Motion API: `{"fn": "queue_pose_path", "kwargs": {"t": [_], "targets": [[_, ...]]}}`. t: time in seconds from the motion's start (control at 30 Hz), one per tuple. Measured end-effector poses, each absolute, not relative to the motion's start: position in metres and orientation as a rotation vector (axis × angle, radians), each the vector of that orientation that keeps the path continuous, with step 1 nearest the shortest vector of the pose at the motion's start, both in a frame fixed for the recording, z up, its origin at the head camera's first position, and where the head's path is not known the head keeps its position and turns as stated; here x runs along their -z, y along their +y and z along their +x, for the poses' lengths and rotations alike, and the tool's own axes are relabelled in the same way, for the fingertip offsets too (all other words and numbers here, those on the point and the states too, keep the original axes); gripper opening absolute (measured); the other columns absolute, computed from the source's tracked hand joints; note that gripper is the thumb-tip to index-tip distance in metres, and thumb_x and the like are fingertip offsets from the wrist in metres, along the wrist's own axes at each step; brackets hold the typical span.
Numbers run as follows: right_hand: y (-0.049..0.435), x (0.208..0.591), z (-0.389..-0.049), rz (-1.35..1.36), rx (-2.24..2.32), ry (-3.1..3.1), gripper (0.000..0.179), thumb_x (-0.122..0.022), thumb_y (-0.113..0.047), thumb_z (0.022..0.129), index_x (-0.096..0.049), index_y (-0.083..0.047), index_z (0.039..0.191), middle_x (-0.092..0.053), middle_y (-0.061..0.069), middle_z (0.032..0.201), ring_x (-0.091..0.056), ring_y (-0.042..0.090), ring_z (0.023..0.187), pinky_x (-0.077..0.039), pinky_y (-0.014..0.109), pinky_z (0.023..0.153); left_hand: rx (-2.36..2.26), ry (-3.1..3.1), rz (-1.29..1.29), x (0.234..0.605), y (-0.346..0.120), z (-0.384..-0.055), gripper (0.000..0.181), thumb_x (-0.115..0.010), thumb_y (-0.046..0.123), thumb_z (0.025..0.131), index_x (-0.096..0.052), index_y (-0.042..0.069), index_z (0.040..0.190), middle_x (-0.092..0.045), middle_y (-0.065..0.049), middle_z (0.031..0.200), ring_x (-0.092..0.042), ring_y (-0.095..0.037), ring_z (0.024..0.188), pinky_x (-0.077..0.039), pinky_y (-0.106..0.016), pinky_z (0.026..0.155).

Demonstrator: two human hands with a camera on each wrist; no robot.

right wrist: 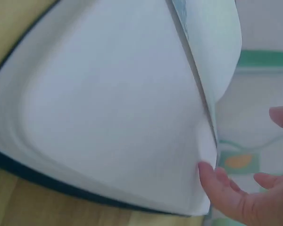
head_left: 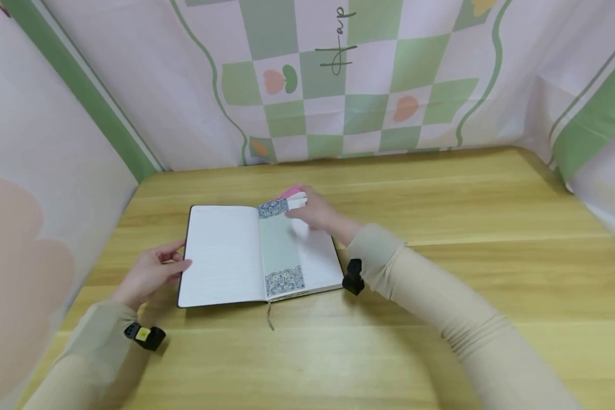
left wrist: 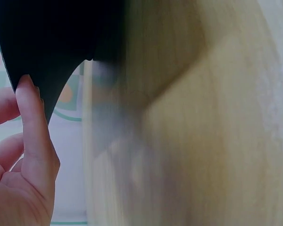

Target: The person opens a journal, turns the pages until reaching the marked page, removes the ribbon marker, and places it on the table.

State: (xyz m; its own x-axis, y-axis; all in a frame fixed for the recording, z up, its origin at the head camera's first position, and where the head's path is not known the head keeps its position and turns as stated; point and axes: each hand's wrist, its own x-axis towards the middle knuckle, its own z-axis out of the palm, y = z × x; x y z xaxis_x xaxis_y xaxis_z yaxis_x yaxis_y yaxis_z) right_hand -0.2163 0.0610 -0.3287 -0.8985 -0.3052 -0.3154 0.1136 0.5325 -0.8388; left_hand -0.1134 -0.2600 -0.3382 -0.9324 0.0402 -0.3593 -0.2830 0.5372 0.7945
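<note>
And there's the strip (head_left: pixel 281 244), lying lengthwise near-to-far along the open notebook's (head_left: pixel 220 256) fold; the right hand (head_left: pixel 318 212) is nearer, at its far end, pinching or merely touching, can't tell, while the left hand (head_left: pixel 151 273) pinches the notebook's left edge.

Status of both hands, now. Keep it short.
Left hand: closed, pinching the open notebook by its left edge.
Right hand: at the top of the right-hand page; whether its fingers grip anything cannot be told.
</note>
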Motion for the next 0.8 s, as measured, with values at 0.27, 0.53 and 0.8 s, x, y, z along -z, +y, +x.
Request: {"fn": "queue_pose_path", "kwargs": {"t": [0.27,0.53,0.8], "targets": [[0.076,0.339,-0.227,0.078,1.578,1.844,0.071,-0.053,-0.011,0.095,-0.009,-0.008,0.151,-0.028,0.025,0.148,-0.041,0.041,0.129,-0.047,0.046,0.097,-1.342,2.461,-0.172,0.339,-0.259,-0.112,0.065,-0.060,0.013,0.093,-0.025,0.000,0.147,-0.049,-0.004,0.097,-0.051,-0.005,0.077,-0.052,-0.022,0.066],[0.071,0.349,-0.231,0.084,1.592,1.743,0.073,-0.054,-0.006,0.094,-0.010,-0.012,0.152,-0.038,0.020,0.142,-0.049,0.036,0.123,-0.050,0.041,0.093,-1.347,2.445,-0.171,0.338,-0.259,-0.112,0.066,-0.059,0.014,0.094,-0.023,0.001,0.148,-0.049,-0.003,0.096,-0.051,-0.004,0.075,-0.051,-0.021,0.064],[0.063,0.353,-0.227,-0.037,1.542,1.773,0.075,-0.054,0.004,0.091,-0.009,-0.007,0.151,-0.037,0.024,0.138,-0.049,0.035,0.121,-0.055,0.034,0.084,-1.361,2.431,-0.173,0.336,-0.260,-0.114,0.067,-0.059,0.014,0.094,-0.023,0.001,0.148,-0.048,-0.003,0.096,-0.050,-0.005,0.074,-0.050,-0.022,0.063]]}}
